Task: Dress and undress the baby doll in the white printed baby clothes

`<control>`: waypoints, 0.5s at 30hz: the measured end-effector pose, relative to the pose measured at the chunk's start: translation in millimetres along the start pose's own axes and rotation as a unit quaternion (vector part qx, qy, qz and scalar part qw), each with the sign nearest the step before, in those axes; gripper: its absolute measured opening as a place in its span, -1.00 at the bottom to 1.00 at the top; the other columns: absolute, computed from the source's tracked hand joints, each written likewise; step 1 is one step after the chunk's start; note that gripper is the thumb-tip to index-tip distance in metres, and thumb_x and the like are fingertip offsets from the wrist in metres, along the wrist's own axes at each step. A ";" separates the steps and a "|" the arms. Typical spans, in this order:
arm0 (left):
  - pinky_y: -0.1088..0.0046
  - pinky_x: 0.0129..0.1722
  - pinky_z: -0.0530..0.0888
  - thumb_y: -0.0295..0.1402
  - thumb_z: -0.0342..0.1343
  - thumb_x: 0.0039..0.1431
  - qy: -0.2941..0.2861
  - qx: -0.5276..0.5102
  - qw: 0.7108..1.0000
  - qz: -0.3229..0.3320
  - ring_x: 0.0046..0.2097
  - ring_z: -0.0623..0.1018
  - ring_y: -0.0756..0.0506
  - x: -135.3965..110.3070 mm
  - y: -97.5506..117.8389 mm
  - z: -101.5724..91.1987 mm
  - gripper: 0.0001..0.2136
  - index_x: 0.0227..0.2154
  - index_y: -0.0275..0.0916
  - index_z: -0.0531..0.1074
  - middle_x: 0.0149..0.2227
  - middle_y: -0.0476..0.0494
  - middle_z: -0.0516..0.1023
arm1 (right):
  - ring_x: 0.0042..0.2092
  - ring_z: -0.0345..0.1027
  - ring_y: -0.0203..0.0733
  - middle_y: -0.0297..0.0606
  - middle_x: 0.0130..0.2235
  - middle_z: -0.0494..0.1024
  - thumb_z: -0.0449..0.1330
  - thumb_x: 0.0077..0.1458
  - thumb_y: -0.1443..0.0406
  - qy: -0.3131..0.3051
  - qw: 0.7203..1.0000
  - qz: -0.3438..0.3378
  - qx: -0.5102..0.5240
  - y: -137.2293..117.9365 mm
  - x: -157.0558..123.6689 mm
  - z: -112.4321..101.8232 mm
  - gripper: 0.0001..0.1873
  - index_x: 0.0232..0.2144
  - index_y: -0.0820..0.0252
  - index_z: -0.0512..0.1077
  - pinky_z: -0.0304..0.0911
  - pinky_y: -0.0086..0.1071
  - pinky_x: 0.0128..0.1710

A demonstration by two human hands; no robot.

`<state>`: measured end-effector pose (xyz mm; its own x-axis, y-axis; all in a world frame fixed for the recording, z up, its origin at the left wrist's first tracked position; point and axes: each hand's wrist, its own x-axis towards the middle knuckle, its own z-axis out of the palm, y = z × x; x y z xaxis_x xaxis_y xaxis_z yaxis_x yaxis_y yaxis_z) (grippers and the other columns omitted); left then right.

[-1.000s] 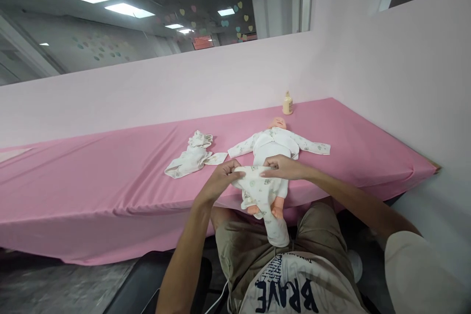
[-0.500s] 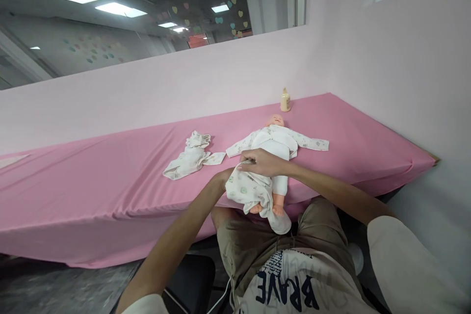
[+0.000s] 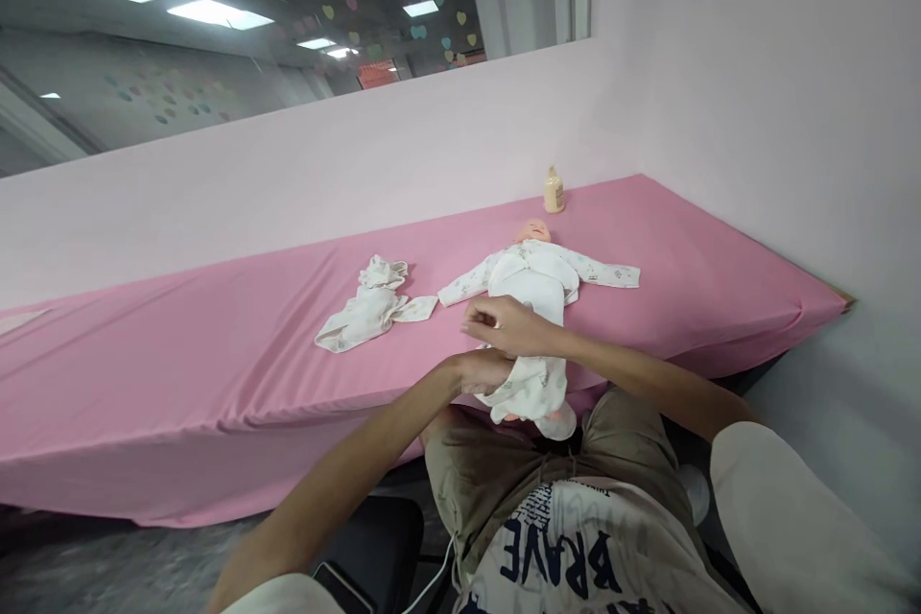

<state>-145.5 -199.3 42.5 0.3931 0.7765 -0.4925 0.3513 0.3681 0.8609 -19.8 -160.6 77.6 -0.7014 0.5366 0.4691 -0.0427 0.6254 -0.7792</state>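
Doll (image 3: 533, 286) lies face up on the pink-covered table (image 3: 216, 355), toward its right end. Head points to the far edge, feet end at the near edge, in front of the seated person. Doll has on a white patterned long-sleeved top (image 3: 597, 271), sleeves spread out to both sides, flat on the table. White torso shows below the top.

White patterned pants (image 3: 529, 391) are bunched around the doll's lower legs at the near edge; a rounded white end hangs past that edge over the person's lap. A bit of foot shows at the pants' lower side.

Left hand (image 3: 484, 371) is at the pants, fingers tucked in or behind the fabric; can't tell how far open they are or what they grip. Right hand (image 3: 505, 324) is just above the left, over the doll's lower torso, fingers curled with a small gap by the thumb; can't tell whether it has hold of any cloth.

Crumpled white garment (image 3: 368, 312) lies left of the doll, about midway between near and far edges, one flap reaching near the top's left-side sleeve. Cream pump bottle (image 3: 554, 192) stands upright at the far edge, beyond the doll's head, left of the far right corner.
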 end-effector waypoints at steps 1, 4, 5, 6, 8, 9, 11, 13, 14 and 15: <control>0.53 -0.53 0.36 -0.33 0.27 -0.04 -0.034 -0.017 0.999 -0.016 -0.48 0.46 -0.01 -3.0 0.6 -1.5 -0.74 -0.27 -0.34 0.53 -0.46 -0.10 0.53 | -0.37 0.20 -0.32 -0.36 -0.42 0.40 0.09 0.20 0.18 0.029 0.999 0.015 0.007 4.2 -8.9 -7.9 -0.76 -0.42 0.22 0.35 0.14 -0.39 -0.31; 0.46 -0.40 0.47 -0.28 0.34 -0.10 -0.065 -0.123 0.990 -0.001 -0.37 0.55 -0.08 -10.5 -1.0 -12.9 -0.65 -0.24 -0.35 0.51 -0.35 -0.21 0.59 | -0.20 0.33 -0.25 -0.25 -0.23 0.50 0.13 0.19 0.16 0.035 0.995 0.085 0.033 19.7 -33.8 -34.8 -0.75 -0.25 0.23 0.44 0.23 -0.31 -0.13; 0.45 -0.36 0.49 -0.28 0.36 -0.12 -0.053 -0.158 0.986 0.014 -0.35 0.57 -0.09 -12.0 -2.7 -17.9 -0.64 -0.25 -0.35 0.51 -0.34 -0.22 0.59 | -0.10 0.35 -0.22 -0.21 -0.14 0.52 0.15 0.18 0.16 0.003 0.993 0.102 0.053 24.4 -39.5 -42.1 -0.72 -0.15 0.22 0.44 0.23 -0.28 -0.04; 0.45 -0.34 0.50 -0.28 0.38 -0.13 -0.038 -0.186 0.981 0.028 -0.34 0.57 -0.08 -12.9 -4.7 -22.9 -0.64 -0.25 -0.35 0.51 -0.33 -0.22 0.60 | -0.01 0.35 -0.20 -0.17 -0.04 0.50 0.15 0.18 0.16 -0.031 0.990 0.114 0.074 28.4 -43.2 -47.2 -0.67 -0.06 0.21 0.42 0.21 -0.25 0.04; 0.46 -0.32 0.50 -0.31 0.40 -0.15 -0.021 -0.217 0.975 0.045 -0.32 0.58 -0.09 -13.1 -8.2 -31.7 -0.64 -0.26 -0.34 0.52 -0.30 -0.23 0.61 | 0.13 0.28 -0.19 -0.13 0.09 0.43 0.16 0.18 0.17 -0.090 0.983 0.114 0.112 33.3 -44.1 -50.3 -0.57 0.07 0.19 0.35 0.14 -0.24 0.16; 0.46 -0.31 0.51 -0.30 0.39 -0.14 -0.020 -0.222 0.974 0.047 -0.30 0.59 -0.11 -12.8 -9.3 -35.2 -0.64 -0.26 -0.34 0.52 -0.29 -0.25 0.62 | 0.16 0.25 -0.19 -0.13 0.11 0.41 0.16 0.18 0.16 -0.108 0.981 0.108 0.122 34.2 -42.0 -48.6 -0.55 0.09 0.18 0.34 0.13 -0.25 0.18; 0.44 -0.27 0.52 -0.26 0.35 -0.08 -0.023 -0.228 0.972 0.051 -0.22 0.60 -0.16 -12.2 -10.0 -40.4 -0.67 -0.27 -0.34 0.53 -0.28 -0.27 0.62 | 0.11 0.29 -0.18 -0.16 0.04 0.45 0.20 0.15 0.13 -0.118 0.982 0.098 0.114 34.1 -35.1 -41.5 -0.55 0.04 0.17 0.37 0.17 -0.25 0.13; 0.39 -0.23 0.52 -0.21 0.31 -0.03 -0.023 -0.226 0.973 0.052 -0.18 0.60 -0.19 -12.6 -10.4 -44.2 -0.69 -0.28 -0.33 0.53 -0.30 -0.28 0.62 | -0.03 0.35 -0.18 -0.21 -0.10 0.49 0.26 0.08 0.10 -0.111 0.984 0.106 0.084 33.6 -28.2 -33.7 -0.58 -0.07 0.20 0.42 0.26 -0.28 -0.01; 0.37 -0.24 0.53 -0.21 0.30 -0.03 -0.015 -0.215 0.975 0.058 -0.21 0.61 -0.20 -13.2 -11.1 -45.8 -0.69 -0.29 -0.33 0.54 -0.33 -0.27 0.62 | -0.11 0.36 -0.20 -0.24 -0.16 0.50 0.27 0.06 0.09 -0.106 0.984 0.117 0.078 33.7 -25.6 -30.6 -0.60 -0.12 0.21 0.43 0.27 -0.31 -0.09; 0.37 -0.27 0.53 -0.24 0.31 -0.06 -0.003 -0.198 0.978 0.067 -0.26 0.61 -0.19 -13.9 -12.2 -47.1 -0.70 -0.30 -0.34 0.54 -0.37 -0.25 0.62 | -0.18 0.35 -0.23 -0.27 -0.22 0.50 0.28 0.05 0.08 -0.101 0.983 0.130 0.082 34.1 -23.4 -28.3 -0.61 -0.17 0.22 0.43 0.27 -0.34 -0.17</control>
<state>-195.2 -190.5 44.9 0.4182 0.8291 -0.3712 -0.0596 0.4328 0.8995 15.3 -135.8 51.7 -0.8301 0.5326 0.1651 0.0554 0.3734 -0.9260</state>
